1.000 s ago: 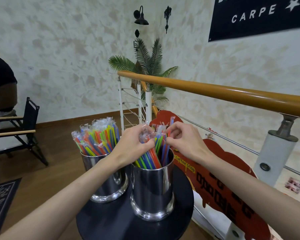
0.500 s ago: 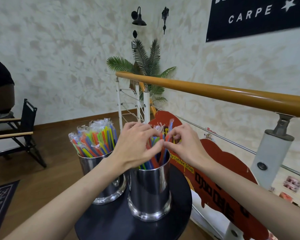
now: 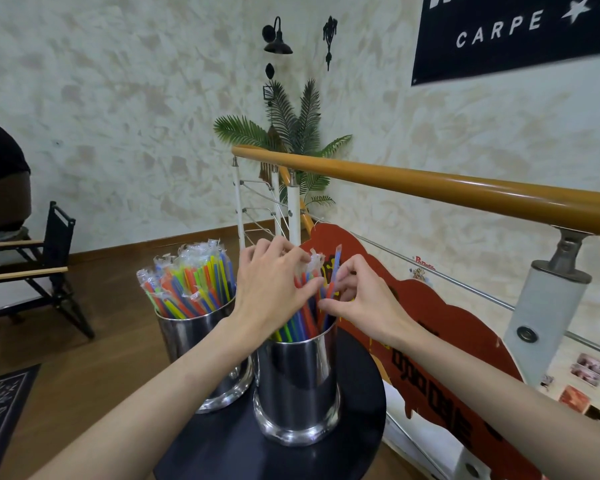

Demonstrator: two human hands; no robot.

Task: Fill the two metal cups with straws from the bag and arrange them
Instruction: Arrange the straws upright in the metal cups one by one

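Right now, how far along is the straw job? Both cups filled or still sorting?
Done: the left cup is packed with wrapped straws. The right cup also holds straws, both on the round black table. In hand: the left hand spreads over the right cup's bundle, and the right hand pinches a single straw sticking up above the rest. Left: seating that straw and evening out the bundle. No bag in view.

near metal cup [image 3: 297, 382]: shiny, upright, holding slanted coloured straws [image 3: 300, 323] | far metal cup [image 3: 187, 336]: upright just left of the near cup, touching it, packed with wrapped straws [image 3: 191, 282] fanning left
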